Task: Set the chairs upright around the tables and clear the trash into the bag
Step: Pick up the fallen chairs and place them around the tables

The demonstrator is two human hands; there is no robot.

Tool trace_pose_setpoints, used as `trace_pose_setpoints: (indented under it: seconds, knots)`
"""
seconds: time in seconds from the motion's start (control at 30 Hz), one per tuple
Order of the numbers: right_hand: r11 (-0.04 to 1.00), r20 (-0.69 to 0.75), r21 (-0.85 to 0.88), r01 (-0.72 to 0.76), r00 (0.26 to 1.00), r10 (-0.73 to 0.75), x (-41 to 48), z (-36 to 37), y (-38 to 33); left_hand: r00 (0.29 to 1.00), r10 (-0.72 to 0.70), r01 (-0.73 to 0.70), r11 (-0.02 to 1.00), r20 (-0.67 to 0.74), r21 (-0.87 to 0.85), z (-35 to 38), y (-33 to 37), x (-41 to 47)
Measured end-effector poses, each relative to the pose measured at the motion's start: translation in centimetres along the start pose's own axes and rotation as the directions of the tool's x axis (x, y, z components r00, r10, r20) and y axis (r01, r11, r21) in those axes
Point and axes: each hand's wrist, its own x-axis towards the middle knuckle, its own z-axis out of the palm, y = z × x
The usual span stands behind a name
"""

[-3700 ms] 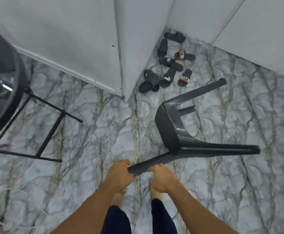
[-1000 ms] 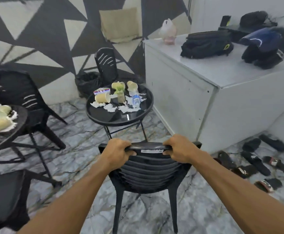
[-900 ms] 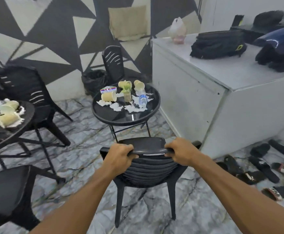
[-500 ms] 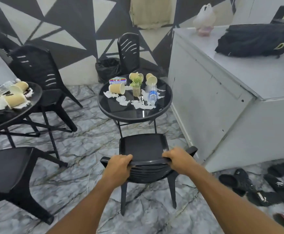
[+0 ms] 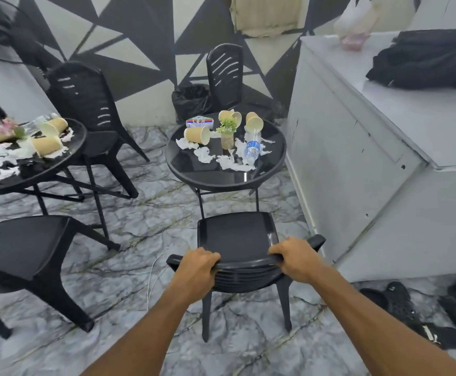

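Observation:
A black plastic chair [image 5: 235, 237] stands upright on the marble floor, its seat facing a round black table [image 5: 216, 175]. My left hand [image 5: 198, 270] and my right hand [image 5: 296, 257] both grip the top rail of its backrest. On the table lie tipped paper cups [image 5: 197, 134], crumpled tissues [image 5: 233, 163], a plastic water bottle [image 5: 252, 147], a colourful can [image 5: 199, 122] and a small potted plant [image 5: 227, 132]. A black trash bag [image 5: 191, 101] sits on the floor behind the table.
A second round table [image 5: 31, 177] at left carries cups and tissue. Upright black chairs stand at back [image 5: 225, 71], behind the left table [image 5: 85, 104] and at near left [image 5: 28, 248]. A white counter [image 5: 378, 147] is close on the right; sandals [image 5: 422, 316] lie on the floor.
The chair went from lying on its side to standing upright. In the last second it has come down onto the floor, closer to the round table, both hands still on its backrest.

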Motion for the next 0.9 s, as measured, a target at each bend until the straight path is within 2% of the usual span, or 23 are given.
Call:
trace_pose_setpoints:
  seconds: [0.23, 0.37, 0.5, 0.63, 0.77, 0.9]
  knots:
    - [0.999, -0.046, -0.021, -0.043, 0.998, 0.042, -1.4, 1.6, -1.4, 0.997, 0.045, -0.049, 0.997, 0.062, 0.063, -0.8, -1.0, -0.2]
    - [0.995, 0.043, 0.015, -0.102, 0.994, 0.102, -2.0, 1.3, -2.6, 0.999, -0.007, 0.003, 0.998, 0.053, 0.064, -0.4, -0.4, -1.5]
    - [0.995, 0.151, -0.008, -0.096, 0.984, 0.096, -1.9, -0.1, -5.1, 0.987, -0.081, 0.084, 0.996, 0.142, -0.016, -1.6, 0.6, -1.6]
    - [0.988, 0.2, 0.145, -0.057, 0.979, 0.027, -1.1, -2.1, -9.2, 0.977, -0.031, 0.047, 0.996, 0.209, -0.07, -4.8, 0.3, -2.9]
    - [0.981, 0.113, 0.191, -0.028, 0.994, 0.006, 2.3, -3.8, -15.4, 0.966, -0.072, 0.059, 0.996, 0.249, 0.06, -9.9, -3.7, -4.9]
    - [0.985, 0.12, 0.173, -0.005, 0.993, -0.016, 6.9, -4.6, -22.3, 0.939, -0.247, 0.209, 0.963, 0.241, 0.172, -14.3, -10.4, -7.3]
